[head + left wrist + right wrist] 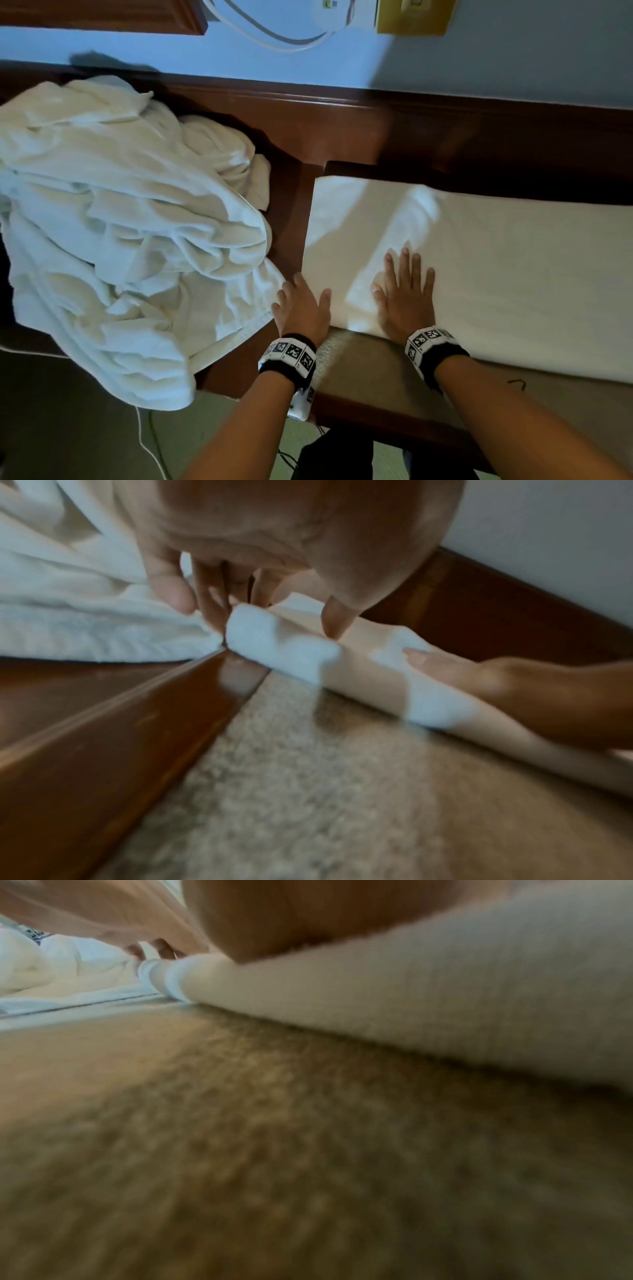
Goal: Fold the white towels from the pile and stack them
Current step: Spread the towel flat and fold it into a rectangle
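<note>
a hotel-like bedroom: dark wood furniture (342, 130), brass switch plate (411, 17), heaped white towels (120, 222).

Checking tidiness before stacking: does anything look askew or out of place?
Yes: the crumpled pile of white towels spills over the brown wooden ledge's near edge. The folded white towel lies flat and square.
</note>
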Demonstrator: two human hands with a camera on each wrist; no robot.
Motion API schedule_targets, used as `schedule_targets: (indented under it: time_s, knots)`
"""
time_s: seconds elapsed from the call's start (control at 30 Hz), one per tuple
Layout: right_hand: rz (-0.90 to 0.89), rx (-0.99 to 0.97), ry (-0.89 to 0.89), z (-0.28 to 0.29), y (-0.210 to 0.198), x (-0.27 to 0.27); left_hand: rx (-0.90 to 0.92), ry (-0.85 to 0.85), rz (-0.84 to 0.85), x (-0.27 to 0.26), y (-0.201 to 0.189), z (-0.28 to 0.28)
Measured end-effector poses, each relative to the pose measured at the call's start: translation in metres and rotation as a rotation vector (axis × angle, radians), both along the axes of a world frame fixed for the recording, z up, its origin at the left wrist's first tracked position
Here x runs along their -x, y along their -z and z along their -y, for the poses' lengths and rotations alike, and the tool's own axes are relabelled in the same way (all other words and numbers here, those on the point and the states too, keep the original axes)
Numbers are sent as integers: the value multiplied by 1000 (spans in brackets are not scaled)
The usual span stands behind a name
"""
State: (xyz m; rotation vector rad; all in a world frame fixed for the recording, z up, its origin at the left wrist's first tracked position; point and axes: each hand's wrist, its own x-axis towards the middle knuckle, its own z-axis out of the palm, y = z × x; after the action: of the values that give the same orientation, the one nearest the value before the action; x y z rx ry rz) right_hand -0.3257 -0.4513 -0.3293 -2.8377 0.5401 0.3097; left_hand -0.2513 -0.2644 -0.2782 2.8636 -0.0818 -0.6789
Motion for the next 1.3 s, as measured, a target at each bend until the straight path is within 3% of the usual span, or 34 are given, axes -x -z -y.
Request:
schedule_targets:
  time_s: [0.2,0.5,0.63,0.77,0.9,1.0,1.13,1.23,1.3]
  knots:
    - [-31,-11,4,-2,1,1,41,-193,-149,-5,-4,-6]
    - [-96,-45,27,-2,-3,-4,104,-214,-195,-8,-6,-2]
    - [-145,-145,24,6,-16,-7,267,-135,-119,-7,-17,11]
    - [6,-385,113,30,-42,-12,537,15,81,-3,-41,39]
    - [207,-913,479,71,-77,-20,563,290,126,16,-64,95]
    - [281,-1155,698,108,-99,-20,565,522,144,42,-67,137]
    - [227,-1263,859,148,-107,-3,428,764,32,69,-42,165]
    - [116,-1257,847,156,-96,7,106,851,75,78,-9,157]
    - [86,-1163,778,156,-85,6,9,865,91,82,6,150]
